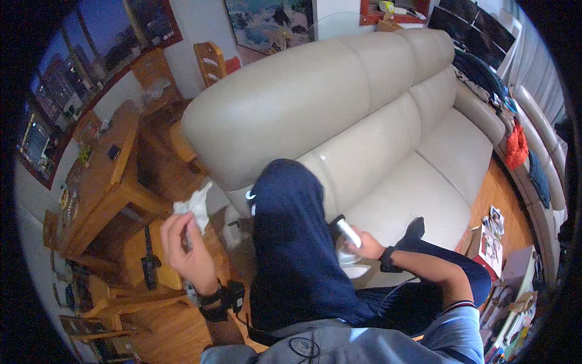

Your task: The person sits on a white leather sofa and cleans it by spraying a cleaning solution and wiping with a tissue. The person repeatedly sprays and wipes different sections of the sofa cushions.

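My left hand is raised left of my bent knee, its fingers curled together. A crumpled white sheet, like a tissue, sticks out at its fingertips, pinched there. My right hand is closed round a small white cylinder with a dark end, whose exact kind I cannot make out. It is held just above the seat of the beige leather sofa. Below that hand lies a whitish, partly see-through item, half hidden by my leg and fingers. My dark-trousered knee rests against the sofa.
At the left stand a wooden table and a wooden chair with a black strap-like item on it. Stacked books and papers lie at the lower right. Behind them another sofa carries clothes and an orange-red cloth.
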Demonstrator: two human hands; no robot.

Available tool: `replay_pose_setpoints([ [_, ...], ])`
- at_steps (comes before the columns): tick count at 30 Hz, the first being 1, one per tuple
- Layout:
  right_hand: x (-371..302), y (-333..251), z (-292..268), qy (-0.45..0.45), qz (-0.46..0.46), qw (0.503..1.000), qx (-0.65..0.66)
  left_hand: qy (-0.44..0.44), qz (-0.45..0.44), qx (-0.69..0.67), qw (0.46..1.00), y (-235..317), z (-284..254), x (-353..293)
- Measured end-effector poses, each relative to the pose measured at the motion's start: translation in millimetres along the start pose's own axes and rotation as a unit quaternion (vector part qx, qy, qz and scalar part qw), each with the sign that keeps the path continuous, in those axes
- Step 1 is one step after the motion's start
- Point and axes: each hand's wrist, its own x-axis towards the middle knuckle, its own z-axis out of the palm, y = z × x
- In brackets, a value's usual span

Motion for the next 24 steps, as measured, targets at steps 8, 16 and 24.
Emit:
replay_pose_setpoints([
  [8,-44.5,-50.3,-165.6,0.255,0.017,0.963,0.082,-0.066,-0.094,-0.024,0.993,-64.4,-13.4,-55.0],
  [16,-161.5,-175.3,-301.2,0.521,-0.154,0.839,-0.024,-0.096,-0.118,-0.105,0.983,-69.1,48.6,-59.9],
  [24,-135.0,-231.4,-319.2,0.413,-0.189,0.868,0.203,-0.176,-0.195,-0.197,0.944,-69.8,89.5,-89.9],
])
